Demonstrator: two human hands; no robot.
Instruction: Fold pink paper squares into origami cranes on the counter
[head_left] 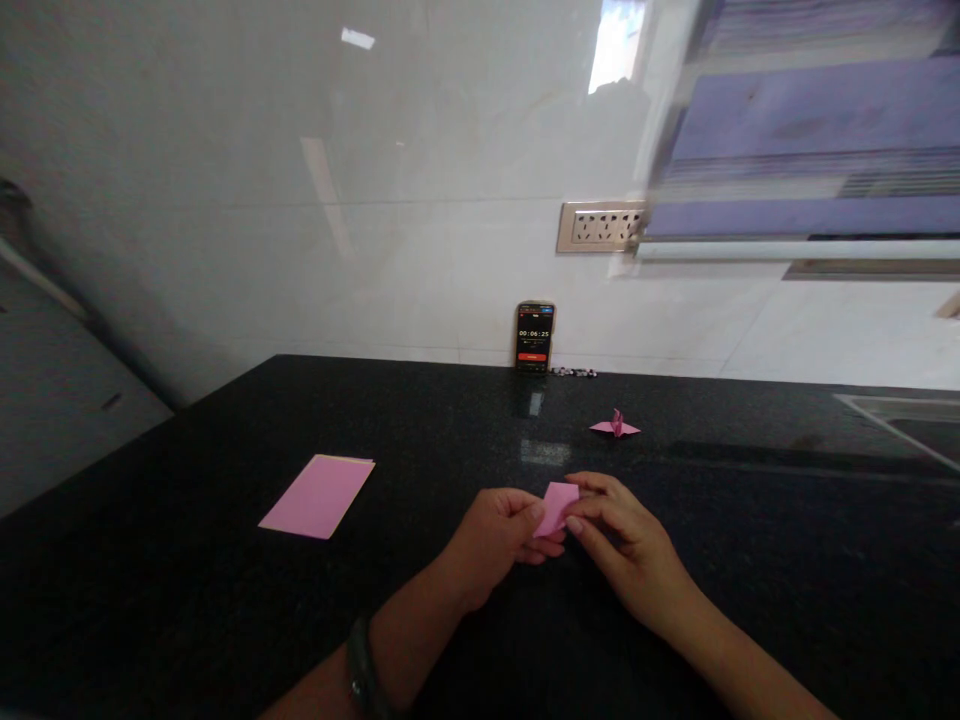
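Note:
A small folded pink paper (556, 503) is held between both of my hands just above the black countertop (225, 600). My left hand (495, 540) pinches its lower left edge with thumb and fingers. My right hand (622, 545) grips its right side with fingertips pressed together. A finished pink paper crane (615, 426) sits on the counter behind my hands. A stack of pink paper sheets (319, 496) lies flat to the left.
A phone (534, 337) showing a timer leans upright against the white wall at the counter's back edge, with a small dark beaded item (574, 372) beside it. A wall socket panel (600, 227) is above. A sink edge (900, 420) shows at the right.

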